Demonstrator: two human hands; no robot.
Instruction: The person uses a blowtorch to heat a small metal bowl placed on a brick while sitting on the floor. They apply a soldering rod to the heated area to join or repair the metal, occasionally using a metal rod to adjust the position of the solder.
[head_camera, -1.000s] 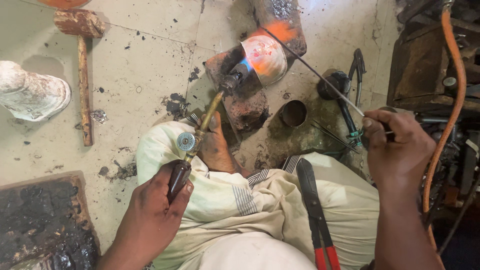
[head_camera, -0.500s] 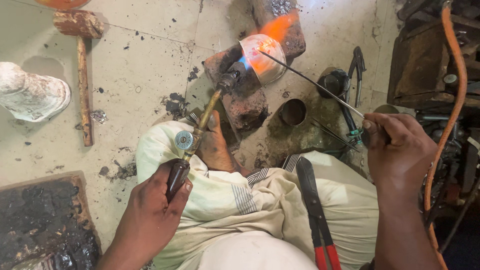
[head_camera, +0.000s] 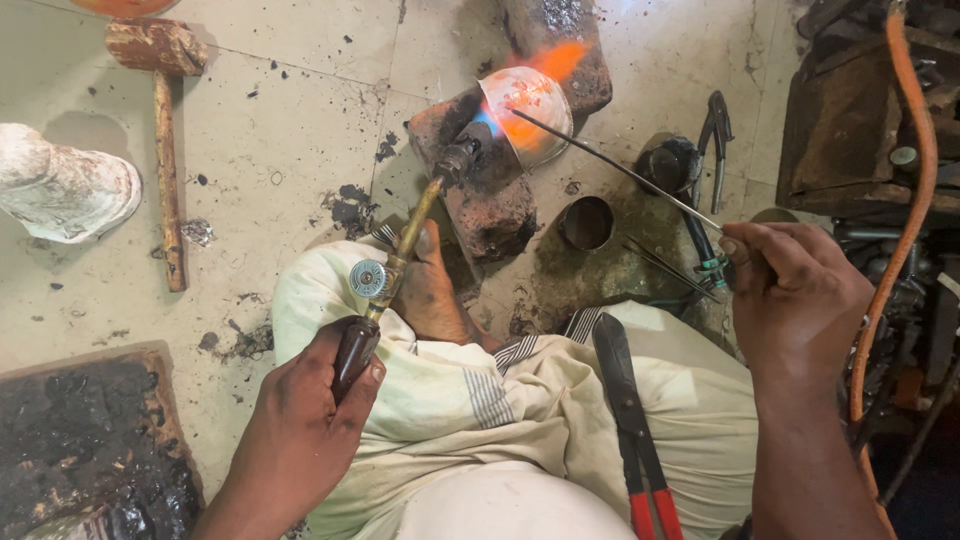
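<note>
Your left hand (head_camera: 300, 430) has its grip closed around the dark wooden handle of a brass torch (head_camera: 400, 260), thumb laid along the handle, with the round valve knob just above your fingers. The torch slants up and to the right over your bare foot (head_camera: 435, 290), and its tip burns blue right against a round metal piece (head_camera: 525, 105) that glows orange where the flame hits. That piece rests on a charred brick (head_camera: 485, 200) on the tiled floor (head_camera: 270, 130), with a second scorched brick (head_camera: 560, 45) just behind it, also lit orange at its edge. Your right hand (head_camera: 795, 295) pinches a thin metal rod (head_camera: 610, 165) between thumb and fingertips, grip closed tight on its near end; the rod runs up and left so that its far tip meets the glowing piece. A small dark cup (head_camera: 586, 222) sits on the floor between the brick and your right hand. Red-handled shears (head_camera: 625, 410) lie across your lap on the pale cloth. A wooden mallet (head_camera: 160, 110) lies well off to the left, beside a white lump (head_camera: 65, 190). An orange hose (head_camera: 900, 210) curves down at the right edge.
</note>
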